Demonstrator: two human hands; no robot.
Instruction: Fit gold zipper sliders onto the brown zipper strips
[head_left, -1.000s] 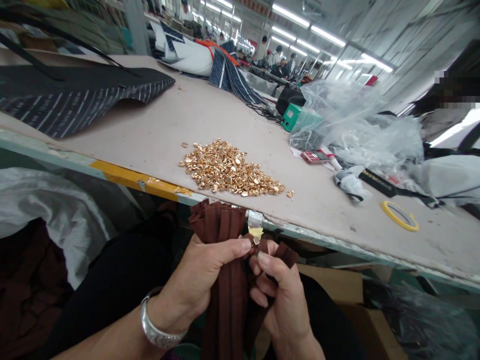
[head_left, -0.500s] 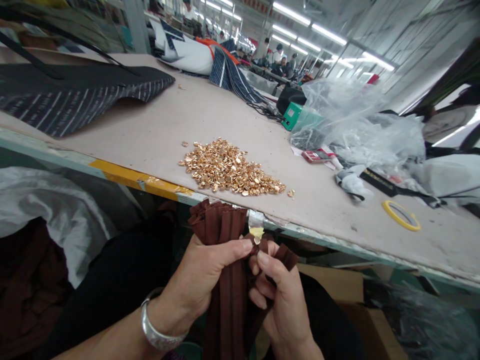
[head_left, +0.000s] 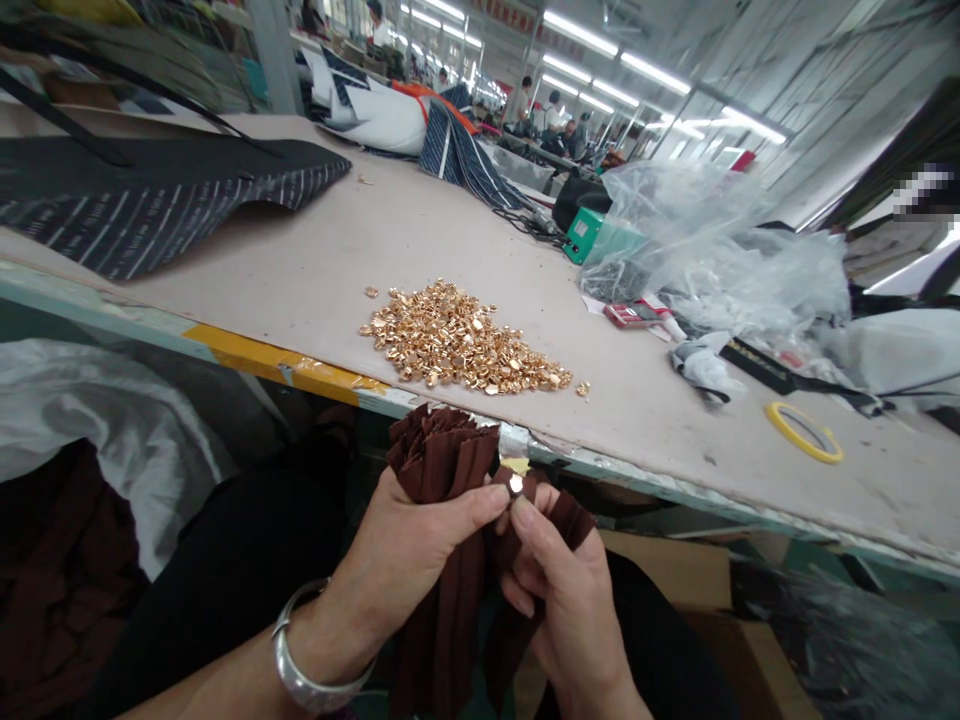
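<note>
A thick bundle of brown zipper tapes (head_left: 442,455) is gripped in my left hand (head_left: 405,545), its cut ends fanned upward. My right hand (head_left: 566,580) pinches a single brown zipper tape (head_left: 574,520), with one end sticking out past the fingers. Between my two thumbs a small gold zipper slider (head_left: 516,484) shows against the brown tape; how far it is on the tape cannot be made out. Just behind it, a clear-and-yellow taped piece (head_left: 514,448) juts from the table edge. Beyond my hands lies a heap of gold zipper sliders (head_left: 465,340).
The long table (head_left: 315,250) carries dark striped fabric (head_left: 172,200) at left. To the right are a green box (head_left: 583,235), clear plastic bags (head_left: 697,230) and a yellow tape roll (head_left: 804,432). Below stands a cardboard box (head_left: 671,570). People work far back.
The bundle's top has tilted a little, showing more cut ends, and its hanging lower part has shifted left. Both hands keep their hold, and the slider stays between the thumbs.
</note>
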